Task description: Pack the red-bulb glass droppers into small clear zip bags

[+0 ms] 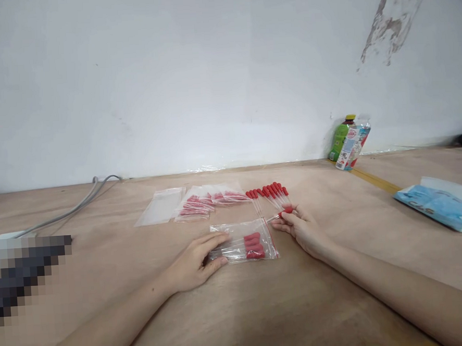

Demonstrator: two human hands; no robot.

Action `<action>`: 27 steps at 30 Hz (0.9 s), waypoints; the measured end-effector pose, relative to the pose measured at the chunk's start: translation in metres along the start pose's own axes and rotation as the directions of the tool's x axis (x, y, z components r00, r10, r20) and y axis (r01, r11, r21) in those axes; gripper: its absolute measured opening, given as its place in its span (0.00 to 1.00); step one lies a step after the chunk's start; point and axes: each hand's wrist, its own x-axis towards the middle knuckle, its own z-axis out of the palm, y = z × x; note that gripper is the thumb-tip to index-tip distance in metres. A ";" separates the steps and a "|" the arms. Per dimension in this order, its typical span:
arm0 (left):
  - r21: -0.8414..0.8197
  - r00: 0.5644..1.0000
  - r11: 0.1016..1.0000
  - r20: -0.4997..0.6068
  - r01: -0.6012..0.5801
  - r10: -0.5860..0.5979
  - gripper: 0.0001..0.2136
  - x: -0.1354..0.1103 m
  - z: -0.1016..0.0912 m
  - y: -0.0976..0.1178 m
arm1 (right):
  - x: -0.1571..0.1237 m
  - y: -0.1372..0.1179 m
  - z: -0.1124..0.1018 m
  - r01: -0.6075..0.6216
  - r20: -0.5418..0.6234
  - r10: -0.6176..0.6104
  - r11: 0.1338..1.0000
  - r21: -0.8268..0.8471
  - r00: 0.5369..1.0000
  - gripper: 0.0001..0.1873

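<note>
My left hand point(197, 261) holds the left end of a clear zip bag point(270, 241), thumb at its near edge and fingers over its far side. Several glass droppers with red rubber bulbs point(253, 240) lie inside it, bulbs toward the red-lined mouth at the right. Pinched in my right hand point(303, 231) is one more red-bulbed dropper point(285, 212), its thin tube pointing left at the bag's mouth. Whether the tip is inside I cannot tell. Behind my right hand, several loose droppers point(275, 190) lie in a row, bulbs away from me.
Filled bags of droppers point(196, 205) overlap behind the held bag, with flat clear bags point(161, 206) to their left. Two bottles point(340, 140) stand by the wall. A blue tissue pack point(440, 204) lies right. A grey cable point(76, 207) and a pixelated dark shape point(26, 277) are left.
</note>
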 end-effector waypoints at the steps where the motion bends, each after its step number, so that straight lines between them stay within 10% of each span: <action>1: 0.000 1.000 1.000 0.001 0.002 -0.002 0.20 0.000 0.000 0.000 | -0.001 -0.001 -0.001 -0.022 0.032 0.022 1.000 0.001 0.999 0.13; 10: -0.009 1.000 1.000 0.000 -0.003 0.003 0.22 0.000 -0.001 0.000 | 0.006 -0.005 -0.006 0.001 0.369 0.178 0.900 -0.436 0.912 0.17; 21: -0.008 1.000 1.000 0.001 -0.008 0.008 0.22 0.000 0.000 -0.001 | 0.013 -0.004 0.006 0.164 0.294 0.023 0.787 -0.595 0.956 0.12; 27: -0.003 1.000 1.000 -0.003 -0.015 0.015 0.22 0.001 0.000 -0.001 | 0.013 -0.005 0.010 0.045 0.269 0.139 0.815 -0.578 0.953 0.14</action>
